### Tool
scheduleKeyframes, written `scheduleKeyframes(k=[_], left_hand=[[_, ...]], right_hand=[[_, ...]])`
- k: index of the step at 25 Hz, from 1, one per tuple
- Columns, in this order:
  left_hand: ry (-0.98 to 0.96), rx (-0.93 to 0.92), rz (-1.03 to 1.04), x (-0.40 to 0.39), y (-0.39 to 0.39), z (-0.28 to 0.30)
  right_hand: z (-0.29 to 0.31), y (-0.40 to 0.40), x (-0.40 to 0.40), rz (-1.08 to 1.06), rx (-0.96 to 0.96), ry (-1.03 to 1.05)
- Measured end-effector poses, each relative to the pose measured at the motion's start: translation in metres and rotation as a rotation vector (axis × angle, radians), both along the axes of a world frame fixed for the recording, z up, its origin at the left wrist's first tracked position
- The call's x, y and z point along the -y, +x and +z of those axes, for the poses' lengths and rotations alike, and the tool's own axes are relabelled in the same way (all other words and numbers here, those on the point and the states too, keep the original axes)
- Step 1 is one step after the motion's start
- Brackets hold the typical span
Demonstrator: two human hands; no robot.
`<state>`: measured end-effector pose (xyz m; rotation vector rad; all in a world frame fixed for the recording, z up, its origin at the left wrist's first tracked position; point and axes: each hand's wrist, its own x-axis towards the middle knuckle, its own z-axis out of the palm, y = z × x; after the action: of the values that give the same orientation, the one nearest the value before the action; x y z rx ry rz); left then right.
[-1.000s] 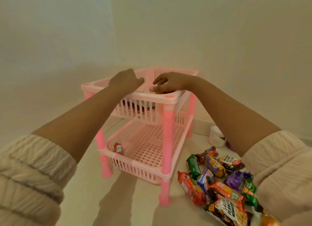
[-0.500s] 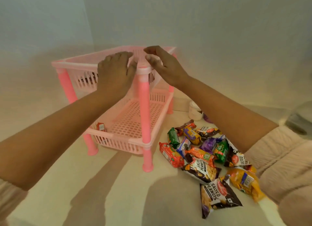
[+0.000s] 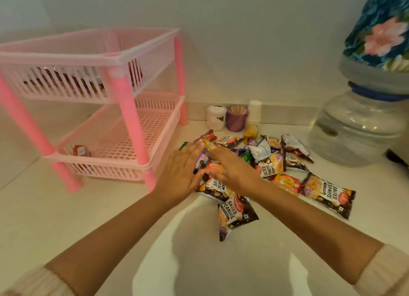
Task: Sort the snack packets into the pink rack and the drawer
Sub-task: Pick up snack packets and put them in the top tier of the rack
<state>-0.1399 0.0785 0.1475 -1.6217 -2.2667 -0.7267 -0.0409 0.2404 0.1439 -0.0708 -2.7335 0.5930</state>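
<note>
Hands over the pile of snack packets (image 3: 261, 163) on the white counter (image 3: 66, 229), both arms reaching in from the near edge. Left hand (image 3: 184, 172) flat, fingers straight and together, palm turned inward against the left side of the pile. Right hand (image 3: 232, 169) lies palm-down on top of the packets, fingers pointing left toward the other hand; whether it grips anything underneath cannot be told. An orange packet (image 3: 214, 167) shows between the two hands.

Pile: several dark "Salted Peanuts" bags (image 3: 234, 216), nearest one lying apart at the front; smaller bright wrappers toward the back.

Pink rack (image 3: 124, 110), two tiers, stands left of the pile, close to it. Upper tier already holds dark packets, seen through the slats. Lower tier holds one small red packet (image 3: 79, 150) at its left end.

Behind the pile, against the wall: white jar (image 3: 216, 117), purple cup (image 3: 236, 118) of sticks, white bottle (image 3: 254, 111). Large clear water jar (image 3: 356, 127) at right.
</note>
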Motion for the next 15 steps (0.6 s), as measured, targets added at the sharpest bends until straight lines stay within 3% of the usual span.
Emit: scheduleKeyframes(k=[2, 5, 9, 12, 15], left_hand=[[-0.044, 0.114, -0.003, -0.016, 0.004, -0.017], [-0.149, 0.117, -0.017, -0.038, 0.007, -0.039], [-0.413, 0.064, -0.016, -0.063, 0.015, -0.066], [-0.455, 0.059, -0.023, -0.073, 0.017, -0.077], [-0.543, -0.118, -0.032, -0.078, 0.013, -0.088]], right_hand=[[-0.021, 0.023, 0.000, 0.086, 0.148, 0.199], [-0.049, 0.052, 0.001, 0.146, 0.313, 0.335], [-0.079, 0.082, 0.001, 0.120, 0.338, 0.285], [-0.093, 0.099, -0.005, 0.103, 0.294, 0.235], [-0.111, 0.112, -0.010, 0.073, 0.262, 0.185]])
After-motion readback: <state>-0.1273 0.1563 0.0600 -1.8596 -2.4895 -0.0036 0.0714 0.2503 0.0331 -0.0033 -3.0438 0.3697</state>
